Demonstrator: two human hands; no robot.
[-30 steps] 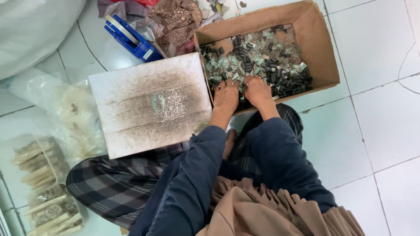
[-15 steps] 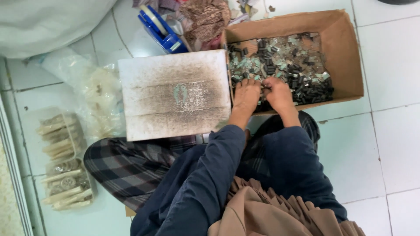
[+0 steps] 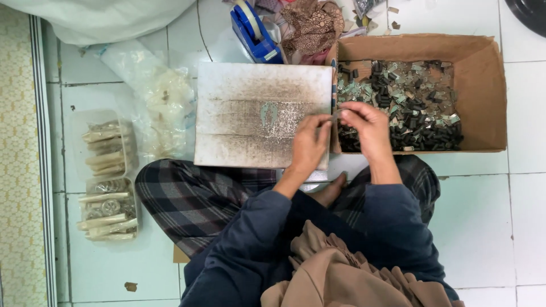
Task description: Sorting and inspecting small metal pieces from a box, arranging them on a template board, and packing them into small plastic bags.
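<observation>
White tiled floor (image 3: 512, 227), left hand (image 3: 310, 142) and right hand (image 3: 369, 128) pinching small part (image 3: 335, 116) between them, beside cardboard box (image 3: 489, 96)

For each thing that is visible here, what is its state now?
cardboard box: open, partly filled with small dark and silvery parts.
white board: flat, dusty, a few silvery parts at its centre.
left hand: fingers pinched on a small part.
right hand: fingers pinched on the same spot.
tape dispenser: lying on floor.
</observation>
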